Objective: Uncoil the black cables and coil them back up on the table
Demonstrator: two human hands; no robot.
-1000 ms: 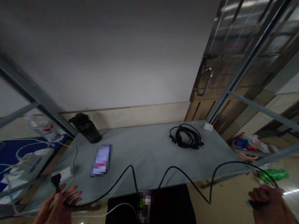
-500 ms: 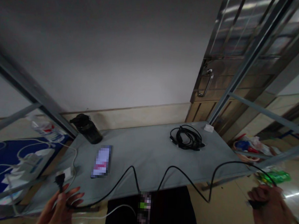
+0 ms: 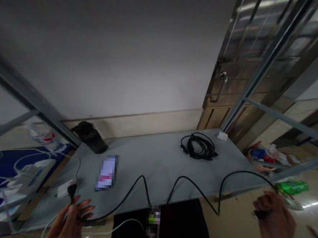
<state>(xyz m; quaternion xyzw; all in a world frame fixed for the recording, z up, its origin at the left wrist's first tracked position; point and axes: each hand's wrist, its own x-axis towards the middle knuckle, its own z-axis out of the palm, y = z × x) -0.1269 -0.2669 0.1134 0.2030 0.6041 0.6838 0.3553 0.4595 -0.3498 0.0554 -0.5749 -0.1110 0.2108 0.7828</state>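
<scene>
A long black cable stretches in waves between my two hands above the near edge of a grey table. My left hand is at the lower left, fingers pinched round the cable just below its black plug. At the lower right my right hand is closed on the cable's other end. A phone with a lit screen lies flat on the table beyond my left hand.
A coiled black cable lies at the table's far right, next to a small white block. A dark object lies at the far left. Metal frame bars flank the table. White cables and clutter are left; bags on the floor right.
Both hands have moved inward toward each other. The plug in my left hand shifted right and lower, and the cable's waves have tightened.
</scene>
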